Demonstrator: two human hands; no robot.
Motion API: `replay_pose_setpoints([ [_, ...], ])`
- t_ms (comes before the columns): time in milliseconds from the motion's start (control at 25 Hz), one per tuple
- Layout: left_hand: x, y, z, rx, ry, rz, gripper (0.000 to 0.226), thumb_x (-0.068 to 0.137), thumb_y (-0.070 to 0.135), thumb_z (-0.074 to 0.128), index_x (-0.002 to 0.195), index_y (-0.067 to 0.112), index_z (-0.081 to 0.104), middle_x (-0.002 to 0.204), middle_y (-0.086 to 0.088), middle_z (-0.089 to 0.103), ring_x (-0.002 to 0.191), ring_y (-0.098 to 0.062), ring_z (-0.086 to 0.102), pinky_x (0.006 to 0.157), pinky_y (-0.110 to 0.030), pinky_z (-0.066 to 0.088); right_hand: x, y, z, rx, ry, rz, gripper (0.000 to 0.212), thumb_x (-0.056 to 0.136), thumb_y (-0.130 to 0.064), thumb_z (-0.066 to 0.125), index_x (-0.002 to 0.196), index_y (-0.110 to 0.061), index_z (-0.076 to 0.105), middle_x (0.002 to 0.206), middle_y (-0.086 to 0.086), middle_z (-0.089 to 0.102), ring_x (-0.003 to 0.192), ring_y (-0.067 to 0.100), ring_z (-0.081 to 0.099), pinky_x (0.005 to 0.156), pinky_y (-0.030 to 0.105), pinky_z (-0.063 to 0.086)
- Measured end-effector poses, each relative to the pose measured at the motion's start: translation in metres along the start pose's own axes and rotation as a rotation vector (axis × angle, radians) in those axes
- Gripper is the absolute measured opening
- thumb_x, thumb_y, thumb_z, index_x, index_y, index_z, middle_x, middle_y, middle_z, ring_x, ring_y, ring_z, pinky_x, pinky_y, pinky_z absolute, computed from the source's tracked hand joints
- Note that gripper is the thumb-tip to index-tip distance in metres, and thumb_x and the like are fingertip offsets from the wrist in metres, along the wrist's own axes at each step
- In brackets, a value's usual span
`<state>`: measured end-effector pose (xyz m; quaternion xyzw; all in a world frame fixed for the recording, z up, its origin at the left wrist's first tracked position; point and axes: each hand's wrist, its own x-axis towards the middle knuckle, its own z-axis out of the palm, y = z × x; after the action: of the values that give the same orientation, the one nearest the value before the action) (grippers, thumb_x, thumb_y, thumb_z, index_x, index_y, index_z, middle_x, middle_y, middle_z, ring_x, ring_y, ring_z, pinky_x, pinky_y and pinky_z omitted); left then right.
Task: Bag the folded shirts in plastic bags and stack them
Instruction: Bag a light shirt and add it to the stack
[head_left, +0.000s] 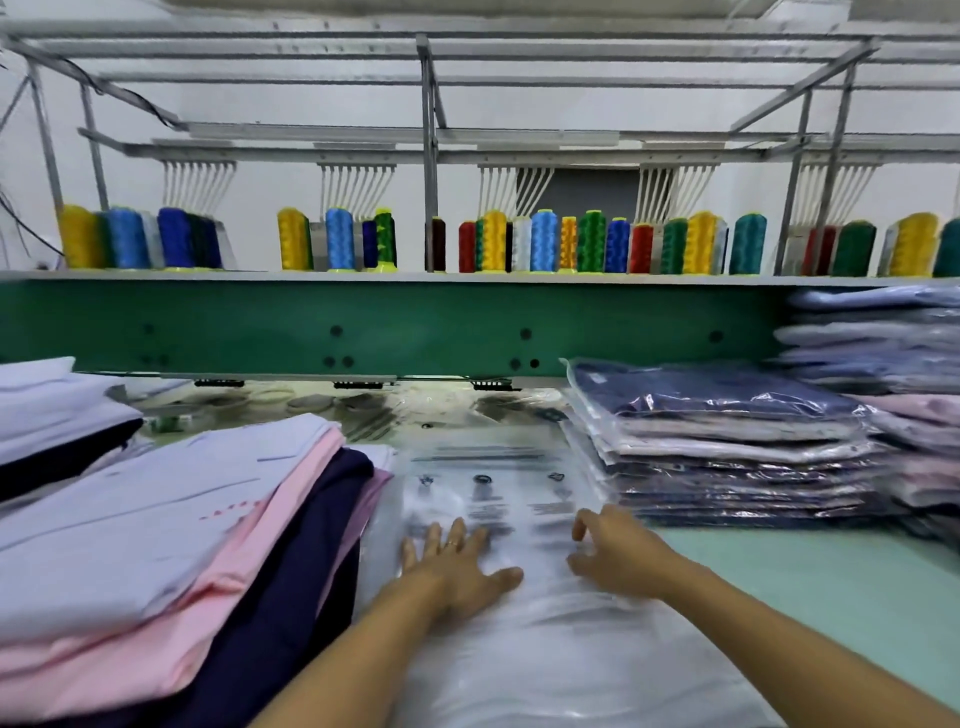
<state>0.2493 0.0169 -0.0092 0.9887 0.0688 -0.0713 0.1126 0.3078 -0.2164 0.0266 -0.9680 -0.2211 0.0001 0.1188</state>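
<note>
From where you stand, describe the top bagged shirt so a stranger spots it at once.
Look to the green beam across the back. Under its right end lies a stack of bagged shirts, left of a taller pile. The top shirt is navy; the one beneath is pale pink.

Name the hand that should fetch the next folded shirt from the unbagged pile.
Left, probably: the left hand lies flat on the plastic bag beside the unbagged pile; the right hand is farther off, nearer the bagged stack.
</note>
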Motion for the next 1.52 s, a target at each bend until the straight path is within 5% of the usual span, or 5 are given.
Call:
replay_pose_setpoints([
  [240,0.011,-0.008,0.001,-0.254,0.341,0.071,0.034,0.084,0.072,0.052,0.104,0.044,0.05,0.118,0.016,0.058,0.134,-0.022,0.042,0.113,-0.05,0.018,0.011,0.025,-0.005,0.405,0.026,0.141,0.032,0.091,-0.035,0.071,0.117,-0.023,0.058,0.111,0.0,0.056,0.09,0.015,0.059,0.074,0.031,0.05],
  [680,0.003,-0.009,0.002,-0.592,0.667,0.141,0.021,0.092,0.041,0.066,0.075,0.033,0.056,0.059,0.016,0.057,0.068,-0.025,0.056,0.073,-0.039,0.043,0.004,0.027,-0.016,0.931,0.119,0.191,0.011,0.093,-0.011,0.069,0.103,-0.011,0.07,0.077,0.005,0.067,0.052,0.007,0.056,0.049,0.019,0.043],
  [840,-0.005,-0.004,-0.001,-0.323,0.738,0.183,0.007,0.091,0.04,0.066,0.089,0.036,0.06,0.091,0.019,0.066,0.096,-0.009,0.059,0.097,-0.034,0.038,0.003,0.023,-0.019,1.157,0.092,0.185,0.014,0.095,-0.007,0.064,0.108,-0.008,0.068,0.077,0.008,0.066,0.063,0.018,0.063,0.055,0.028,0.05],
  [1120,-0.024,0.05,-0.006,-0.28,0.686,0.613,0.029,0.091,0.057,0.058,0.114,0.039,0.056,0.108,0.022,0.066,0.101,0.002,0.06,0.083,-0.027,0.051,-0.005,-0.005,-0.011,1.138,-0.041,0.168,0.019,0.097,-0.005,0.049,0.113,-0.009,0.059,0.062,0.001,0.052,0.048,0.013,0.047,0.042,0.024,0.031],
  [1520,-0.033,0.063,-0.007,-0.11,0.901,0.688,0.018,0.096,0.043,0.054,0.11,0.036,0.064,0.105,0.017,0.065,0.083,-0.012,0.063,0.057,-0.036,0.054,-0.001,-0.03,0.001,1.232,-0.058,0.25,0.021,0.096,-0.005,0.036,0.104,-0.012,0.053,0.052,-0.004,0.042,0.042,0.01,0.029,0.038,0.021,0.018],
])
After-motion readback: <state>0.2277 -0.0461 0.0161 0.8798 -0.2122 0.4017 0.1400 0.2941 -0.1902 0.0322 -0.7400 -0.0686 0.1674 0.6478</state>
